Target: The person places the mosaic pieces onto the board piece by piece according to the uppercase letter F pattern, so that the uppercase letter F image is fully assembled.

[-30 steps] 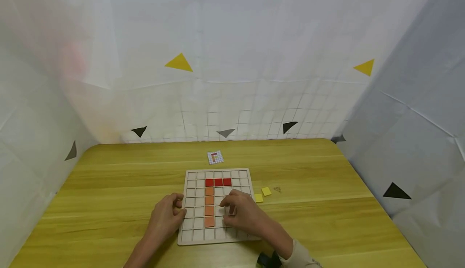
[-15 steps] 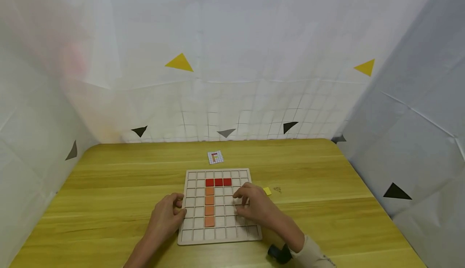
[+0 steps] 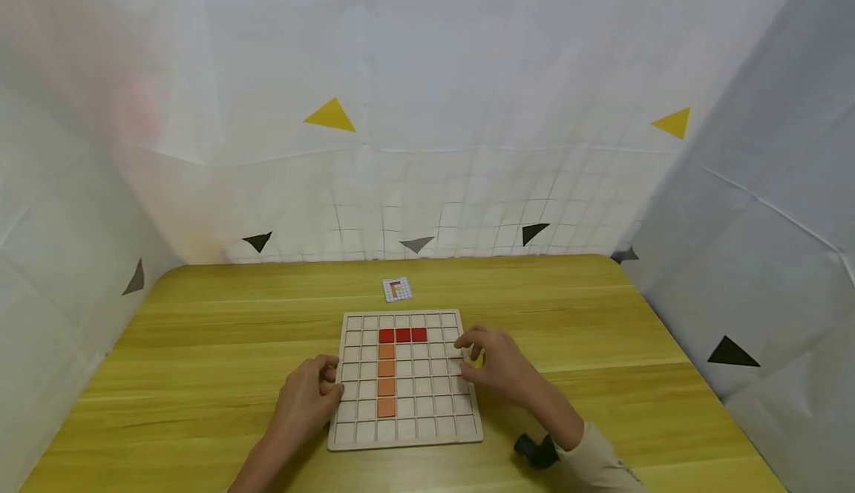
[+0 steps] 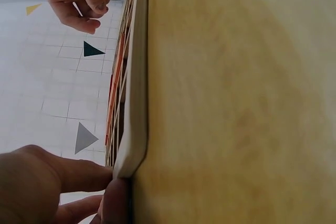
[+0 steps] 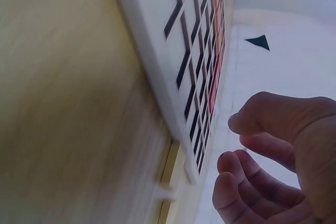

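Note:
A pale wooden grid board (image 3: 434, 428) lies flat on the table. Three red tiles (image 3: 403, 335) form a row in it, and a column of orange tiles (image 3: 386, 387) runs down from the leftmost one. At the board's left edge my left hand (image 3: 306, 396) holds the rim between thumb and curled fingers. Over the right edge hovers my right hand (image 3: 501, 365), thumb and fingers bent and apart, nothing between them. Below it, yellow tiles (image 5: 169, 167) lie on the table beside the board; the hand mostly hides them in the head view.
A small printed card (image 3: 397, 289) with a coloured grid pattern lies behind the board. By the right wrist is a black object (image 3: 536, 451). White sheeting (image 3: 467, 181) with yellow, black and grey triangles encloses the wooden table (image 3: 220, 344).
My right hand has moved right and away from me, from over the board to above the yellow tiles at its edge. The left hand stays put.

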`<state>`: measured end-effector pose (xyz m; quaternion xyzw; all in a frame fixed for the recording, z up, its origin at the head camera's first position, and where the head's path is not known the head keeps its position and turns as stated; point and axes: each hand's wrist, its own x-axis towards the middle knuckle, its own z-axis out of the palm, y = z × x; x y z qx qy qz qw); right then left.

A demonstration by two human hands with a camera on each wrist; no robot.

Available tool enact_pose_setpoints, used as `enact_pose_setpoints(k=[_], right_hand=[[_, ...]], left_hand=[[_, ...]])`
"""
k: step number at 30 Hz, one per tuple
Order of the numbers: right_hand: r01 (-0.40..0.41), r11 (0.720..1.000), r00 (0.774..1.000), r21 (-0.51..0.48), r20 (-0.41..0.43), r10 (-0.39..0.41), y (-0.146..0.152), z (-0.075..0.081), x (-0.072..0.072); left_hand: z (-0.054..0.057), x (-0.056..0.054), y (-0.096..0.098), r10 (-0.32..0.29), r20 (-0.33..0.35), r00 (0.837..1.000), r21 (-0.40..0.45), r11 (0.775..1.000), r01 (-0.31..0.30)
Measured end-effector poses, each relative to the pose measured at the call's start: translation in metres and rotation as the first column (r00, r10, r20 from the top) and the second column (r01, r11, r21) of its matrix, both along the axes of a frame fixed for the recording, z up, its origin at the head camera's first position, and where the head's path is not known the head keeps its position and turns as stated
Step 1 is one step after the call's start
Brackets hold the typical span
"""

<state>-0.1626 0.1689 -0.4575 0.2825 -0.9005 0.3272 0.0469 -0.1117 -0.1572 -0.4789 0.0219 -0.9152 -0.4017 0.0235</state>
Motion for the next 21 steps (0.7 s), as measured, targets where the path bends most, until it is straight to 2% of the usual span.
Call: enact_pose_setpoints(k=[12,21], right_hand=[[0.039,0.999,0.999,0.002,-0.025,-0.039,0.024,-0.006,-0.009],[0.094,0.994,0.995,0.059,-0.039,-0.091,0.037,-0.012,-0.018]], left_hand=[[0.0,0.0,0.0,0.006,0.017,1.0,0.004,1.0,-0.006],[-0.002,-0.001,0.0,0.006,0.012,1.0,0.006,1.0,-0.006]])
